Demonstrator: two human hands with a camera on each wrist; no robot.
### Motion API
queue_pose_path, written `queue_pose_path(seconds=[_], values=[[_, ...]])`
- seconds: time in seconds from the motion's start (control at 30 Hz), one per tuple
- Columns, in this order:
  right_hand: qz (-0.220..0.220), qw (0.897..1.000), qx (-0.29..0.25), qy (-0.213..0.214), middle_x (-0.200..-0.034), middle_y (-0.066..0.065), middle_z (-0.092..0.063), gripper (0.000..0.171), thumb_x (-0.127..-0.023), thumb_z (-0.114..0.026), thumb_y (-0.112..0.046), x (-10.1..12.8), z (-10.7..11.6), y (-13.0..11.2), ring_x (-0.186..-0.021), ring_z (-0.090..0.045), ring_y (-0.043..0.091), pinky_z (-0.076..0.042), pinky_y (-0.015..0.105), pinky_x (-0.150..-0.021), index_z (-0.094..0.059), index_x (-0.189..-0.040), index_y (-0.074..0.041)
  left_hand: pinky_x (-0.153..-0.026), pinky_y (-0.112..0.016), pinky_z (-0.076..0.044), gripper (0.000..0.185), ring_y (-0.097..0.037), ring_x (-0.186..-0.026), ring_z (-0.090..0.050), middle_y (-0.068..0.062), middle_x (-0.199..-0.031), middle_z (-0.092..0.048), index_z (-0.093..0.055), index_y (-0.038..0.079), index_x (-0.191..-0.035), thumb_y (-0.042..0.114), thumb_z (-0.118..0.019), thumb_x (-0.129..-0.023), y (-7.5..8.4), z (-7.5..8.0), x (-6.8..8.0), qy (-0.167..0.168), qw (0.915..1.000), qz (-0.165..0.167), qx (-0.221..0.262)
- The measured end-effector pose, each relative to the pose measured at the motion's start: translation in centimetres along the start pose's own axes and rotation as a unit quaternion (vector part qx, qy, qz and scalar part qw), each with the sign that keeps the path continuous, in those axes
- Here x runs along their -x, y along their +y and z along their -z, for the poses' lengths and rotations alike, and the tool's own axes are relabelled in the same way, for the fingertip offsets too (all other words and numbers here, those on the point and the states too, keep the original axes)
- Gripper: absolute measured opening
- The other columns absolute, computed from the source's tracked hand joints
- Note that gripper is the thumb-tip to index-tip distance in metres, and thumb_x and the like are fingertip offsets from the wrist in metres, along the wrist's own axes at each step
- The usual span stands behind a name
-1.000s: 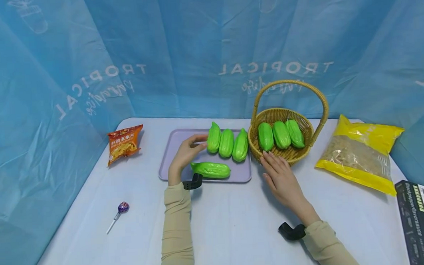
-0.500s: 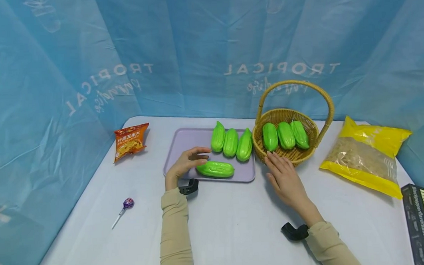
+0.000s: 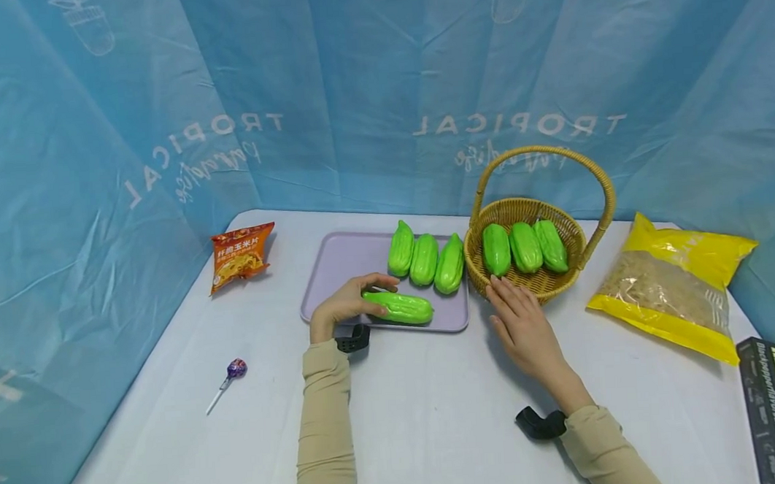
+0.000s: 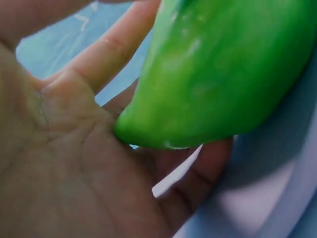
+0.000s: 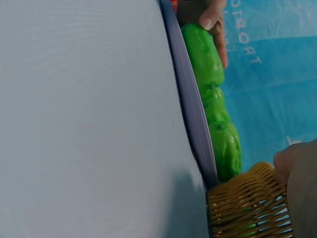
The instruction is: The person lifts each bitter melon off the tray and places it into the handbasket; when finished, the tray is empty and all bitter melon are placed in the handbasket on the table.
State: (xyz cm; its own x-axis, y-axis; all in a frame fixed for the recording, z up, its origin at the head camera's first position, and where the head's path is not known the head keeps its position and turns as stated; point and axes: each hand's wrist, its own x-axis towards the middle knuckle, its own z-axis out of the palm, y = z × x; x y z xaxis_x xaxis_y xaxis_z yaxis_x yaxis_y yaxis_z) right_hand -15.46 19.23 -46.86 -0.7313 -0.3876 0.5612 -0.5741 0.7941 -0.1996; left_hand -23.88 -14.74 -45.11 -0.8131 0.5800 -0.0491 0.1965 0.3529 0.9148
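left hand [image 3: 346, 304] | dropped from the upright gourds | fingers now grip lying gourd [image 3: 400, 308]

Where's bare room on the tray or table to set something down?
The tray's far-left half is bare, beside the three upright gourds. Open table lies between the sleeves. It is crowded where the left hand grips the lying gourd and the right hand meets the basket.

light: bright, even | shadows: soft | left wrist: blurred close-up
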Motion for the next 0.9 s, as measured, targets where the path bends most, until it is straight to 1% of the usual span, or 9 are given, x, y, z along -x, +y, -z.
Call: queue_pose_path(seconds=[0.1, 0.2, 0.3, 0.4, 0.47, 0.57, 0.73, 0.83, 0.9], values=[[0.001, 1.000, -0.005, 0.006, -0.145, 0.022, -0.048, 0.048, -0.090, -0.062, -0.007, 0.1, 0.0, 0.0, -0.135, -0.042, 0.039, -0.026, 0.052, -0.112, -0.053, -0.135, 0.006, -0.104, -0.048, -0.043, 0.063, -0.034, -0.126, -0.050, -0.019, -0.132, -0.058, -0.050, 0.002, -0.138, 0.004, -0.073, -0.079, 0.1, 0.1, 0.1, 0.021, 0.9997, -0.005, 0.010], [0.002, 1.000, -0.007, 0.009, -0.145, 0.022, -0.048, 0.048, -0.090, -0.061, -0.008, 0.2, -0.1, -0.1, -0.134, -0.042, 0.039, -0.026, 0.052, -0.112, -0.053, -0.135, 0.006, -0.103, -0.048, -0.043, 0.065, -0.034, -0.127, -0.049, -0.020, -0.132, -0.058, -0.048, 0.005, -0.141, 0.003, -0.073, -0.080, 0.2, 0.2, 0.2, 0.045, 0.9984, -0.007, 0.033], [0.003, 1.000, -0.007, 0.009, -0.144, 0.022, -0.048, 0.048, -0.090, -0.061, -0.008, 0.2, -0.1, 0.0, -0.134, -0.042, 0.039, -0.025, 0.051, -0.112, -0.053, -0.135, 0.006, -0.100, -0.041, -0.044, 0.067, -0.033, -0.126, -0.050, -0.020, -0.133, -0.057, -0.047, 0.007, -0.142, 0.004, -0.073, -0.081, 0.4, 0.3, 0.3, 0.067, 0.9960, -0.009, 0.057], [0.005, 1.000, -0.007, 0.008, -0.145, 0.022, -0.048, 0.048, -0.090, -0.061, -0.007, 0.2, 0.0, 0.0, -0.135, -0.042, 0.039, -0.025, 0.052, -0.112, -0.053, -0.135, 0.006, -0.093, -0.033, -0.047, 0.068, -0.031, -0.119, -0.052, -0.023, -0.133, -0.055, -0.046, 0.006, -0.143, 0.005, -0.072, -0.080, 0.7, 0.4, 0.2, 0.085, 0.9932, -0.021, 0.076], [0.006, 1.000, -0.007, 0.009, -0.145, 0.023, -0.047, 0.048, -0.090, -0.061, -0.007, 0.1, 0.0, 0.0, -0.135, -0.042, 0.040, -0.026, 0.052, -0.112, -0.052, -0.135, 0.007, -0.087, -0.030, -0.049, 0.067, -0.027, -0.113, -0.054, -0.024, -0.133, -0.054, -0.046, 0.005, -0.143, 0.006, -0.071, -0.081, 1.0, 0.3, 0.0, 0.092, 0.9912, -0.029, 0.091], [0.006, 1.000, -0.006, 0.008, -0.145, 0.023, -0.047, 0.047, -0.091, -0.060, -0.008, 0.0, 0.1, 0.1, -0.135, -0.042, 0.040, -0.026, 0.054, -0.112, -0.052, -0.136, 0.007, -0.081, -0.030, -0.054, 0.065, -0.021, -0.106, -0.055, -0.025, -0.134, -0.052, -0.044, 0.002, -0.143, 0.006, -0.069, -0.083, 1.5, 0.0, -0.3, 0.091, 0.9886, -0.040, 0.113], [-0.001, 1.000, -0.005, -0.004, -0.147, 0.021, -0.045, 0.048, -0.093, -0.059, -0.010, 0.0, 0.1, 0.0, -0.136, -0.040, 0.039, -0.027, 0.055, -0.112, -0.051, -0.137, 0.005, -0.076, -0.029, -0.056, 0.061, -0.017, -0.100, -0.056, -0.027, -0.134, -0.051, -0.045, -0.001, -0.141, 0.006, -0.066, -0.084, 2.1, -0.5, -0.7, 0.099, 0.9849, -0.043, 0.135], [-0.006, 1.000, -0.005, -0.011, -0.148, 0.021, -0.044, 0.049, -0.092, -0.060, -0.009, 0.0, 0.1, 0.0, -0.137, -0.040, 0.039, -0.026, 0.055, -0.112, -0.050, -0.138, 0.005, -0.075, -0.031, -0.057, 0.059, -0.016, -0.099, -0.056, -0.027, -0.135, -0.050, -0.047, -0.002, -0.139, 0.006, -0.066, -0.084, 2.3, -0.6, -0.9, 0.109, 0.9826, -0.043, 0.144], [-0.009, 1.000, -0.004, -0.013, -0.148, 0.021, -0.045, 0.049, -0.091, -0.061, -0.009, -0.1, 0.2, -0.1, -0.136, -0.040, 0.039, -0.026, 0.054, -0.113, -0.050, -0.138, 0.005, -0.076, -0.037, -0.058, 0.059, -0.015, -0.099, -0.058, -0.026, -0.136, -0.049, -0.046, -0.004, -0.139, 0.006, -0.065, -0.084, 2.4, -0.7, -0.9, 0.113, 0.9809, -0.044, 0.152]])
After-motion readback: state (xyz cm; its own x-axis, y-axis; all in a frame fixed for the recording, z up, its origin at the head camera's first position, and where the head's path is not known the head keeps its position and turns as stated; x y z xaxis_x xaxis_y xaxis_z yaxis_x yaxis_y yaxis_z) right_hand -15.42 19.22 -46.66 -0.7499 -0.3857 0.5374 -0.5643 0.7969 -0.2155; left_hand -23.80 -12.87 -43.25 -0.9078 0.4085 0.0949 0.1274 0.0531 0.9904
